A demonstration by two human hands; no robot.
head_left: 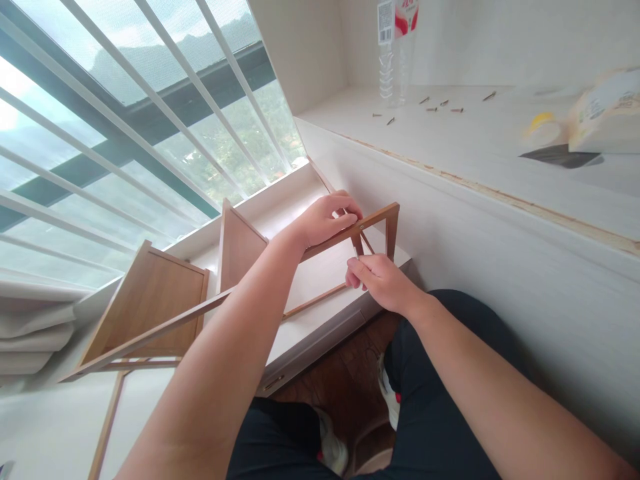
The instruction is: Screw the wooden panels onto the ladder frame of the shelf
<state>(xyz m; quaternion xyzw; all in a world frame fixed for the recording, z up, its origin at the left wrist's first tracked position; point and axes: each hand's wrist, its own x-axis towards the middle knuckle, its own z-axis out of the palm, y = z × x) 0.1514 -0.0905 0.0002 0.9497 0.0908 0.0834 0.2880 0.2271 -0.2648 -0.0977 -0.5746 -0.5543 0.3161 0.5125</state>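
A wooden shelf frame (pixel 160 303) with brown panels lies tilted on a white window ledge (pixel 310 200). My left hand (pixel 327 219) grips the frame's upper rail (pixel 380 215) near its far corner. My right hand (pixel 383 280) sits just below, fingers pinched on a thin upright wooden piece (pixel 358 247) of the frame. What the fingertips pinch beyond that is hidden.
A white counter (pixel 450 133) on the right carries several loose screws (pixel 440 105), a clear plastic bottle (pixel 395 53), and blurred packaging (pixel 605 110). A barred window (pixel 125 120) fills the left. My legs and shoes (pixel 390 393) are over a brown floor below.
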